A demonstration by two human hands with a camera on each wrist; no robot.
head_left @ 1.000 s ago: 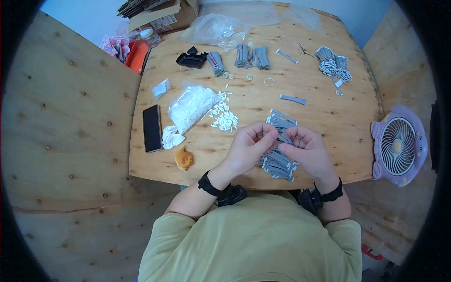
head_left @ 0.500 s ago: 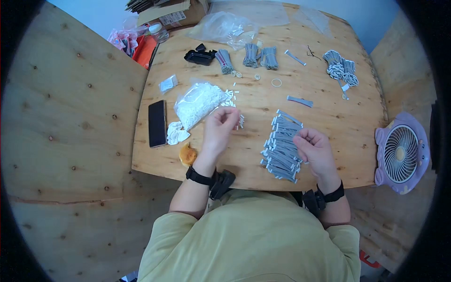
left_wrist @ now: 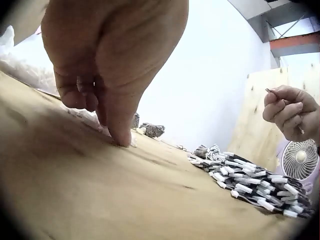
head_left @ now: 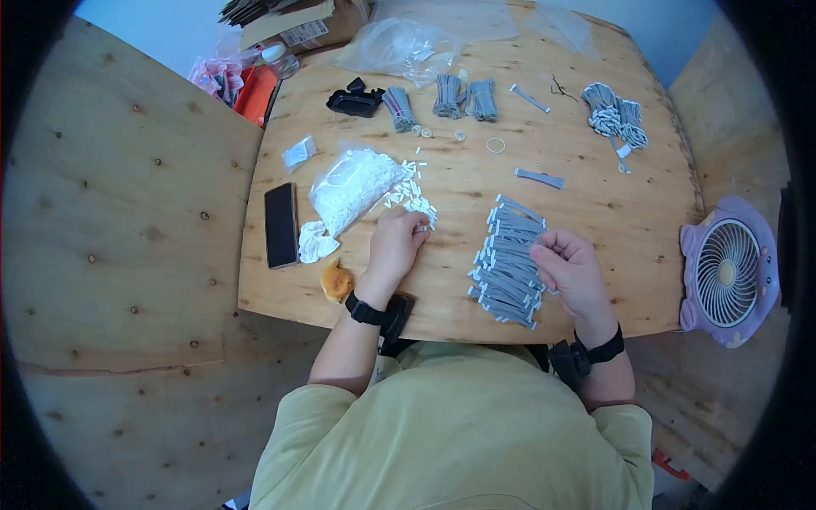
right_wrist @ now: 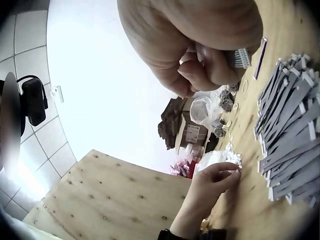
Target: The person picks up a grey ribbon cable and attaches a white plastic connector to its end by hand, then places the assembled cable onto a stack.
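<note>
My left hand (head_left: 396,242) is lowered to the near edge of a pile of small white connector housings (head_left: 408,183), fingertips down among the pieces. In the left wrist view its thumb (left_wrist: 120,127) reaches the tabletop; whether a piece is pinched I cannot tell. My right hand (head_left: 571,265) holds a short grey ribbon cable beside the heap of similar cables (head_left: 510,263). A ribbed white connector (right_wrist: 242,58) on that cable sticks out below the palm in the right wrist view. The cable's thin other end (left_wrist: 270,91) pokes out between thumb and forefinger.
Left lie a clear bag of white housings (head_left: 353,191), a phone (head_left: 280,225), a crumpled tissue (head_left: 316,244) and a bread piece (head_left: 337,280). Bundled grey cables (head_left: 398,109) and a black tray (head_left: 355,100) are at the back. A purple fan (head_left: 727,272) stands right.
My left hand has left the cable heap, where both hands worked together, and moved left and down onto the white pieces. The right hand has stayed near the heap, still holding the cable.
</note>
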